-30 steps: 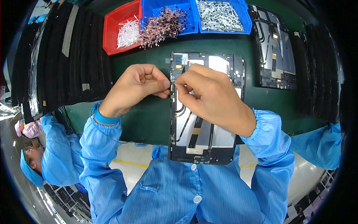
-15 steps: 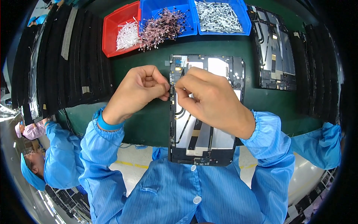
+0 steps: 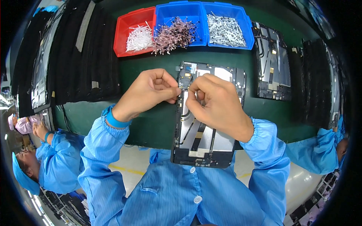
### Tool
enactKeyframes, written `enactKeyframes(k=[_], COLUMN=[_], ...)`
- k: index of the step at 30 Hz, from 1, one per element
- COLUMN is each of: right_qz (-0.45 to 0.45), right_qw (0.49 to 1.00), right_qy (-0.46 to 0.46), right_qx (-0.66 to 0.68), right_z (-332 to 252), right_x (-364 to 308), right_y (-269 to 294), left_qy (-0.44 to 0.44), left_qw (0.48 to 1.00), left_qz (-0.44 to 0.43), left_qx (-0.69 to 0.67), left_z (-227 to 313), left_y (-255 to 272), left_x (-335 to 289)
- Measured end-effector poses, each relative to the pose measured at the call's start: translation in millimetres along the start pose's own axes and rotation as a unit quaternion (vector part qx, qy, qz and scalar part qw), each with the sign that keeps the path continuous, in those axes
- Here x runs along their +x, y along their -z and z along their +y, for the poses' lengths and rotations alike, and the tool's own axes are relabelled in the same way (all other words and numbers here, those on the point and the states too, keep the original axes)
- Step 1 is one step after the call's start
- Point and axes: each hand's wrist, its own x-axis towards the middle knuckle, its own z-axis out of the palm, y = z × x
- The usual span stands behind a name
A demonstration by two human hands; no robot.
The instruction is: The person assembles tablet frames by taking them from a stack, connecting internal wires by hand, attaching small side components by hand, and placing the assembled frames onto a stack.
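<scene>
An opened tablet [image 3: 221,159] lies upright before me, its bare inside up, showing silver plates, black cables and a dark frame. Its near end reaches past the table's front edge. At its upper left edge my left hand [image 3: 148,92] is closed, thumb pressed to the forefinger. My right hand [image 3: 222,103] hovers over the upper half, its thumb and forefinger pinched near that same edge, close to the left fingertips. Whatever either pinch holds is too small or hidden to make out. The right hand covers part of the tablet's middle.
Behind the tablet stand a red bin [image 3: 121,35] of small white parts and two blue bins [image 3: 163,14], with pinkish wired parts and silvery-white parts. Another opened tablet [image 3: 272,62] lies at right. Black slotted racks [image 3: 100,67] flank both sides. A co-worker [image 3: 62,162] sits at left.
The whole view has shifted a little, with bins and tablet appearing lower. Both hands keep their pinched shape at the tablet's upper left edge. At left, the co-worker's hands have come more into view.
</scene>
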Motion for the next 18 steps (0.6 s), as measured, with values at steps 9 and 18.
enactKeyframes(k=[9,18], right_qz=[-0.103,-0.028], right_qw=[0.983,0.903], right_qy=[-0.151,-0.057], right_qx=[0.002,-0.425], right_z=[-9,81], right_x=[35,95], right_y=[24,65], left_qy=[-0.024,-0.072], left_qw=[1.000,0.996], left_qz=[0.005,0.024], left_qx=[-0.010,-0.036], left_z=[-8,-33], left_y=[-4,-6], left_x=[8,-9])
